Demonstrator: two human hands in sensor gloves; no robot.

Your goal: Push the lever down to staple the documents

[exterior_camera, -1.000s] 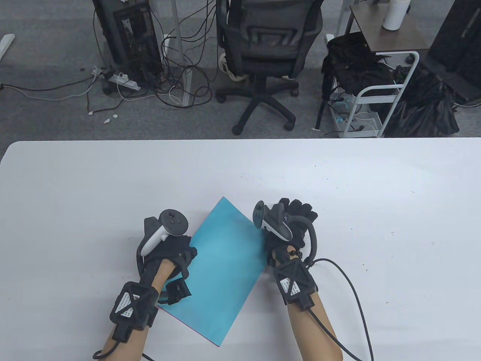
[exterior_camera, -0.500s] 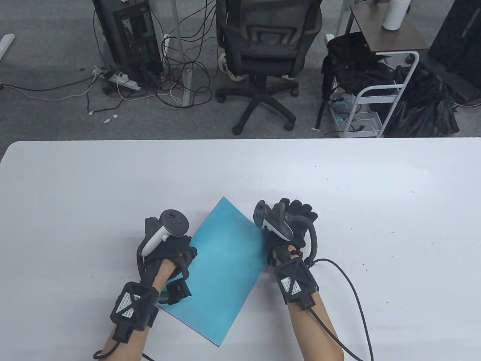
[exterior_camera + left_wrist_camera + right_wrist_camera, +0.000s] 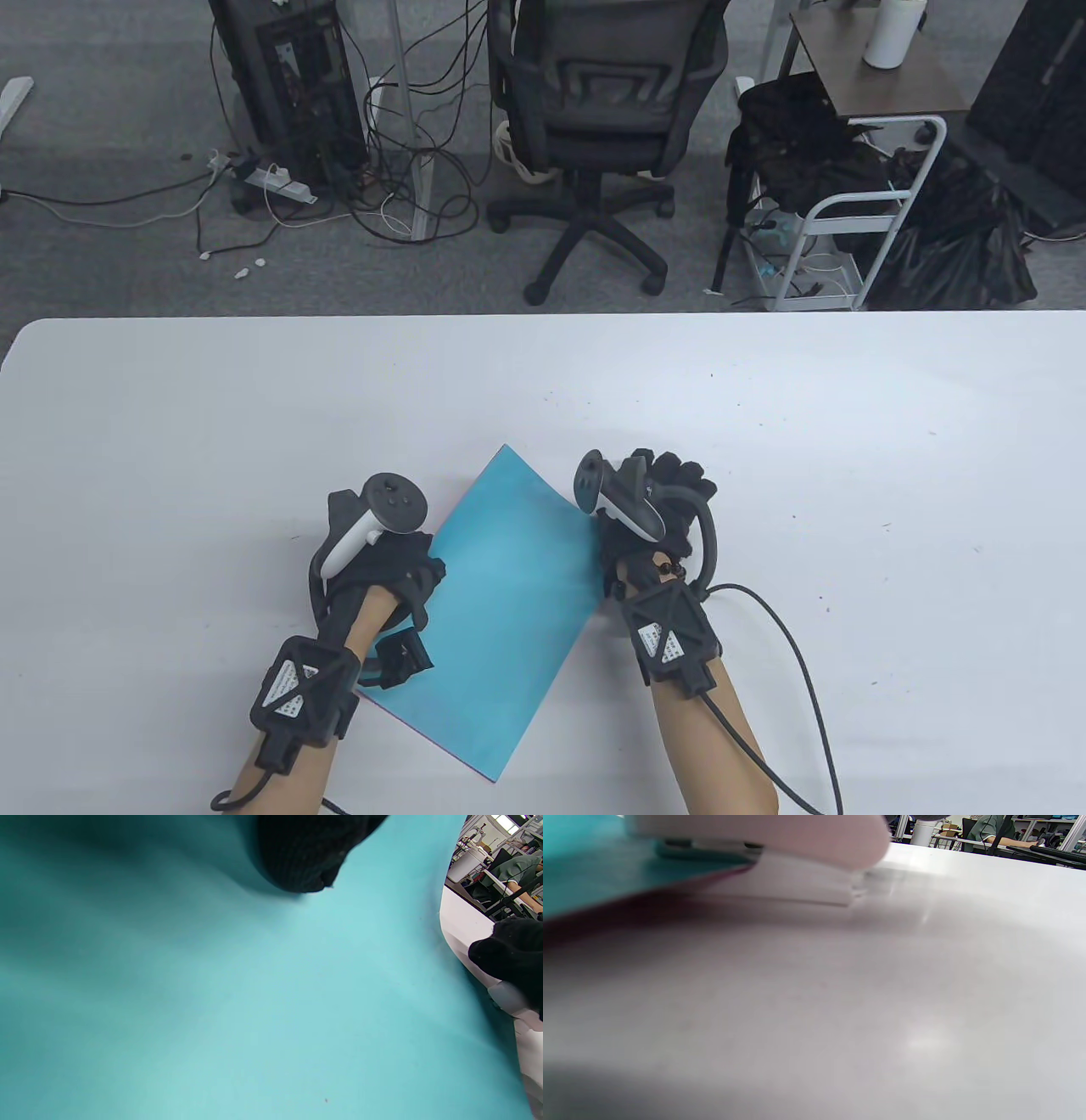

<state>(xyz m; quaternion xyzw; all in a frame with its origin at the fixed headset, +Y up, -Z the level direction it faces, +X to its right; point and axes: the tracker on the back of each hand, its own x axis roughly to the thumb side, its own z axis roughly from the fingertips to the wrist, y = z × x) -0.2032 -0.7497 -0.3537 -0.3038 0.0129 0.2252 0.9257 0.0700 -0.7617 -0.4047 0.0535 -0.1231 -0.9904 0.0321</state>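
Observation:
A blue paper sheet (image 3: pixel 501 594) lies slanted on the white table (image 3: pixel 848 407). My left hand (image 3: pixel 399 564) holds its left edge, and the left wrist view shows the thumb (image 3: pixel 301 853) on top of the sheet (image 3: pixel 254 1005). My right hand (image 3: pixel 670 497) is curled over the stapler at the sheet's right edge and hides it in the table view. In the right wrist view the pale stapler (image 3: pixel 780 840) sits closed over the sheet's raised edge (image 3: pixel 606 878). The right hand also shows in the left wrist view (image 3: pixel 509 950).
A black cable (image 3: pixel 789 645) runs from my right wrist across the table to the front edge. An office chair (image 3: pixel 594 127) and a white cart (image 3: pixel 857 212) stand on the floor beyond the far edge.
Almost nothing: my right wrist has shifted very slightly. The sheet and my left hand have stayed in place.

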